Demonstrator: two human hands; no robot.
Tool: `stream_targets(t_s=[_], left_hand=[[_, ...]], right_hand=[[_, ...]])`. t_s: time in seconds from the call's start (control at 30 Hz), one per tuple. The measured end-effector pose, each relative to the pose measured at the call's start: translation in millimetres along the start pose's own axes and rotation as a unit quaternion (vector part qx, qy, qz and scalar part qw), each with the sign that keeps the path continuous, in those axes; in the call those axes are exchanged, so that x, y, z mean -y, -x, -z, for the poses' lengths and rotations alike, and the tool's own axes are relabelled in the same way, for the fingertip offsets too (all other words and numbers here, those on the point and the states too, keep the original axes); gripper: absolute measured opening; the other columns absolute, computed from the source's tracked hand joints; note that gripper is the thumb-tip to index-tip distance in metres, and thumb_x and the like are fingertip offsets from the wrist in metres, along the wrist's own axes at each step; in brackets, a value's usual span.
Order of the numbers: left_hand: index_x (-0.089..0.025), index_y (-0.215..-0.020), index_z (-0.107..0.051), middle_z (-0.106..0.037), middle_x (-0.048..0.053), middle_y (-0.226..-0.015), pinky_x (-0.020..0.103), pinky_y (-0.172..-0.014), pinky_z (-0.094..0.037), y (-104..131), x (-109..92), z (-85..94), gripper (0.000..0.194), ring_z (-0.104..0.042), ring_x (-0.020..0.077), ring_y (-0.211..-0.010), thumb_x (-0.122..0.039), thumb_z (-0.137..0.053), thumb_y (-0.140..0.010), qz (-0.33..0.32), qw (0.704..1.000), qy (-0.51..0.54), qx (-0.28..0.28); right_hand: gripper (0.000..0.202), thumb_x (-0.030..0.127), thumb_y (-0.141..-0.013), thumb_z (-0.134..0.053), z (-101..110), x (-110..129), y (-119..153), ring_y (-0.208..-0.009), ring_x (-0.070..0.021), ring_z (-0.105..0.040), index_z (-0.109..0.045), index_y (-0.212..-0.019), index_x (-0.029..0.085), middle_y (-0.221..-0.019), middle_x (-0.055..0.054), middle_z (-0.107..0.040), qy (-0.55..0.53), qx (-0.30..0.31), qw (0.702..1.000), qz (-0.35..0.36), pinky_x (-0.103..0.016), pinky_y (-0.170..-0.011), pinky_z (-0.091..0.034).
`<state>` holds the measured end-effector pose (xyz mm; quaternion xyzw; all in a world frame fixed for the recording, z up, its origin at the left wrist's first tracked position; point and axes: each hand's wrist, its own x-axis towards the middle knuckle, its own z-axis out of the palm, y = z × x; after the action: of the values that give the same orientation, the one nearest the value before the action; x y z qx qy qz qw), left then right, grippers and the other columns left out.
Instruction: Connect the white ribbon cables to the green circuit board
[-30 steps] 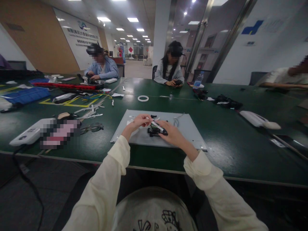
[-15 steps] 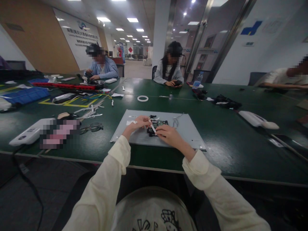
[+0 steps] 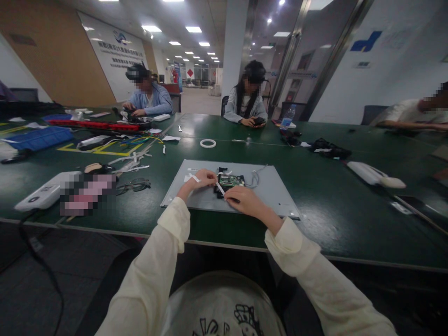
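A short white strip [image 3: 220, 188] is stretched between my two hands, slanting over the left edge of a green circuit board [image 3: 231, 180]. My left hand [image 3: 204, 178] pinches its upper end, fingers closed. The lower end is in the closed fingers of my right hand [image 3: 244, 199]. Beneath them lies a flat grey panel [image 3: 269, 193] that bears the board. A thin grey cable [image 3: 255, 177] curls on the panel to the right of the board. Another white piece [image 3: 192, 178] shows by my left wrist.
A tape roll [image 3: 207, 143] lies beyond the panel. Glasses [image 3: 133, 185], a white device [image 3: 47, 190] and loose strips [image 3: 135, 161] are at left, a blue tray [image 3: 38, 138] farther off. Another white device [image 3: 367, 173] lies right. Several people sit around the table.
My hands have shifted slightly, with the strip moving a little left and down toward the board's left edge. More of the green board shows.
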<state>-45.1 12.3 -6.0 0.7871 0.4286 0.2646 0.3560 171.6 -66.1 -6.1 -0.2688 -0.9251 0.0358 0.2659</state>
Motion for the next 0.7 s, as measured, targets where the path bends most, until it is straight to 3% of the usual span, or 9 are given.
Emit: stream_targets(t_s=[0.3, 0.7], left_hand=[[-0.012, -0.070, -0.063, -0.056, -0.001, -0.051, 0.018, -0.047, -0.035, 4, -4, 4.5, 0.019, -0.046, 0.0073, -0.045, -0.030, -0.058, -0.069, 0.011, 1.000, 0.021, -0.001], [-0.014, -0.067, -0.065, -0.058, -0.001, -0.055, 0.020, -0.051, -0.037, -1, 9, 2.1, 0.019, -0.049, 0.0102, -0.051, -0.032, -0.059, -0.066, -0.011, 0.999, -0.038, 0.002]], right_hand=[[0.017, 0.016, -0.081, -0.052, -2, 3, -1, -0.085, -0.0149, -0.061, -0.066, -0.092, 0.017, -0.092, -0.005, -0.066, -0.060, -0.016, 0.998, -0.017, -0.028, -0.078, -0.046], [0.017, 0.018, -0.082, -0.052, 0, 6, 0, -0.083, -0.0148, -0.061, -0.066, -0.092, 0.017, -0.091, -0.005, -0.067, -0.074, -0.008, 0.997, -0.037, -0.028, -0.078, -0.047]])
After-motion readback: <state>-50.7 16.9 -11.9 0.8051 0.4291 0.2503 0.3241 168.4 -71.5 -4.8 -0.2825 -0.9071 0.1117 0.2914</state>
